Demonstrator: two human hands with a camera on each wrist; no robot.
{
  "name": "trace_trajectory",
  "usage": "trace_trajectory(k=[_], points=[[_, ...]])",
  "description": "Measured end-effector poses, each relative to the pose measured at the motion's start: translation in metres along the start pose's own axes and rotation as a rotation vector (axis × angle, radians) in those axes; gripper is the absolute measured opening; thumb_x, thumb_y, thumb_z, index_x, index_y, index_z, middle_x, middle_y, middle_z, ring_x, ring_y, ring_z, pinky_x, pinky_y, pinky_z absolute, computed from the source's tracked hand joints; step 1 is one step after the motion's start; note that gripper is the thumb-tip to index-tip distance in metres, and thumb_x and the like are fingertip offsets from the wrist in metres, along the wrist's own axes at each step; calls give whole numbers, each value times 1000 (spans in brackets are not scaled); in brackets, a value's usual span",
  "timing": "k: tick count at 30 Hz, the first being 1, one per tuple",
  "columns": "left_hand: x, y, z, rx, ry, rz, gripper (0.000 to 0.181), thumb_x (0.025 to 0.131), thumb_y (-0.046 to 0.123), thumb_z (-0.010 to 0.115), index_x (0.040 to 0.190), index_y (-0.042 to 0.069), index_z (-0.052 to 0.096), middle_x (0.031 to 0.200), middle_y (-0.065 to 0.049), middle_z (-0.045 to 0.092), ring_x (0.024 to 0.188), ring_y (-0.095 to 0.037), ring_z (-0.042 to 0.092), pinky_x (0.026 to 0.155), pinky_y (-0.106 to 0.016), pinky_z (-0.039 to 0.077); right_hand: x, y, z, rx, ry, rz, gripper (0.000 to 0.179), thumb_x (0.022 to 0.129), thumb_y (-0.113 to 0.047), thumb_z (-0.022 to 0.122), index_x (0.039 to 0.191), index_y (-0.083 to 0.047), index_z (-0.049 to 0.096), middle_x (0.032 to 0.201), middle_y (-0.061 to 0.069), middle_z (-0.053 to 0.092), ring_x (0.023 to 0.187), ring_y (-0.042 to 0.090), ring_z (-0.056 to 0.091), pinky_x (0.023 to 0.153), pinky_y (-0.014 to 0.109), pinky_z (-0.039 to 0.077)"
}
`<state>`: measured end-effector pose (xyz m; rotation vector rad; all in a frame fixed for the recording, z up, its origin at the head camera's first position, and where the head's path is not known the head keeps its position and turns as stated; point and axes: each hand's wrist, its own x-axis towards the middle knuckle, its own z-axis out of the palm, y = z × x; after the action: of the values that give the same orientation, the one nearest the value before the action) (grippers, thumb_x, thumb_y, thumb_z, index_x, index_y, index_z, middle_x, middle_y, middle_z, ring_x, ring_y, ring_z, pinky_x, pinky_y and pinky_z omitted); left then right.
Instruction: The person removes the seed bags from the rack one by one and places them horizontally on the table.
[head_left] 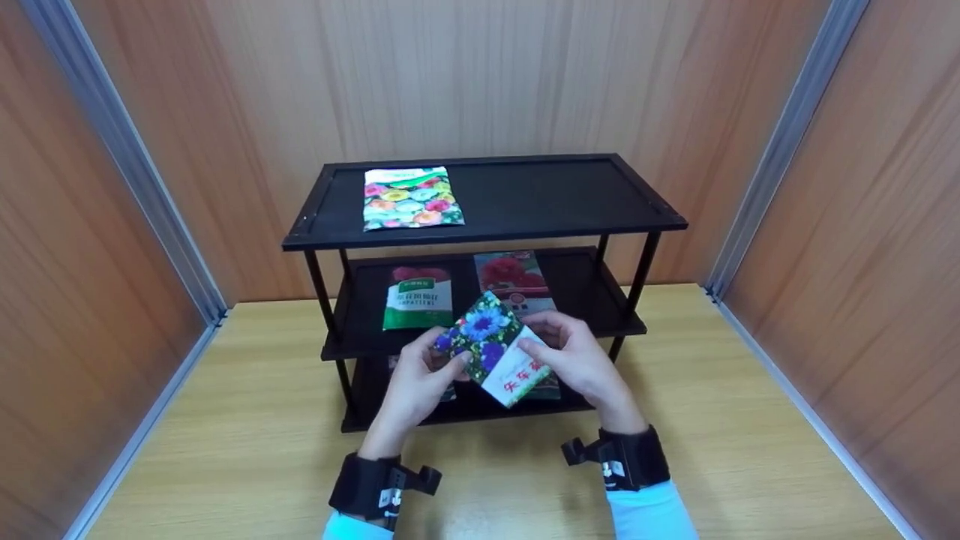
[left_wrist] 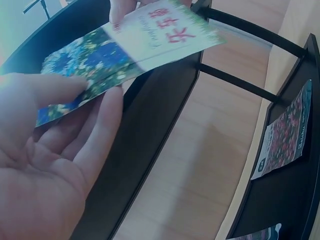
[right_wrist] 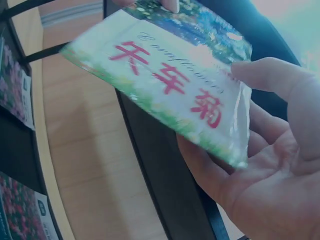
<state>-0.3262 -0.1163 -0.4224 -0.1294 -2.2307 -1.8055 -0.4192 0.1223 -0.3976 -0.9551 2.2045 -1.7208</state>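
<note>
A cornflower seed packet (head_left: 491,349), with blue flowers on one half and red characters on a white band, is held tilted in front of the shelf. My left hand (head_left: 420,379) pinches its flowered left edge between thumb and fingers. On the other side, my right hand (head_left: 577,356) grips the white end, its thumb on the front and fingers behind. Both wrist views show the packet, (left_wrist: 107,57) in the left and the packet's lettered face (right_wrist: 170,80) in the right, with each thumb pressed on the printed side.
A black three-tier shelf (head_left: 525,199) stands on the wooden table (head_left: 750,420). On its top lies a colourful flower packet (head_left: 412,199). The middle tier bears a green-and-white packet (head_left: 418,300) and a red-flower packet (head_left: 514,274). Packets on the bottom tier are partly hidden. Wood-grain panels enclose the area.
</note>
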Motion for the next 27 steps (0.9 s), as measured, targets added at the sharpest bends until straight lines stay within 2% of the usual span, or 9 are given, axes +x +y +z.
trace_trajectory(k=[4,8,11,16,21,27], points=[[1,2,0,53,-39,-3,23,97,22,69,119,15,65,113,-10,73,91,-21,74,78,-33,63,-1,-1,1,-18,-31,-14,34,97,-17,67,130,-9,64,121,15,70,97,22,68,82,30,58],[1,2,1,54,-39,1,22,97,22,69,117,16,65,113,-9,73,92,-21,73,81,-38,63,-1,-1,2,-20,-31,-9,28,98,-16,65,126,-11,66,119,13,71,96,23,68,83,33,58],[1,2,2,13,-16,5,24,96,22,70,118,15,65,112,-9,74,93,-22,73,83,-42,63,0,0,2,-7,-11,-5,25,99,-17,65,123,-12,67,117,11,72,96,23,69,83,33,59],[3,1,7,-74,38,30,27,96,18,71,119,9,61,107,-13,76,93,-22,74,83,-39,64,0,1,2,27,53,1,22,98,-16,66,119,-8,66,111,13,73,91,20,69,79,28,59],[4,1,10,-57,87,32,25,96,11,68,120,4,63,101,-15,75,87,-18,74,80,-36,64,1,0,3,66,71,7,24,97,-12,67,118,-3,62,107,15,72,87,18,67,76,25,59],[2,1,9,-40,111,19,27,96,7,68,122,1,65,102,-17,76,85,-18,74,79,-45,64,1,0,2,52,34,24,27,95,-9,68,119,-3,59,104,14,70,85,18,69,74,24,60]])
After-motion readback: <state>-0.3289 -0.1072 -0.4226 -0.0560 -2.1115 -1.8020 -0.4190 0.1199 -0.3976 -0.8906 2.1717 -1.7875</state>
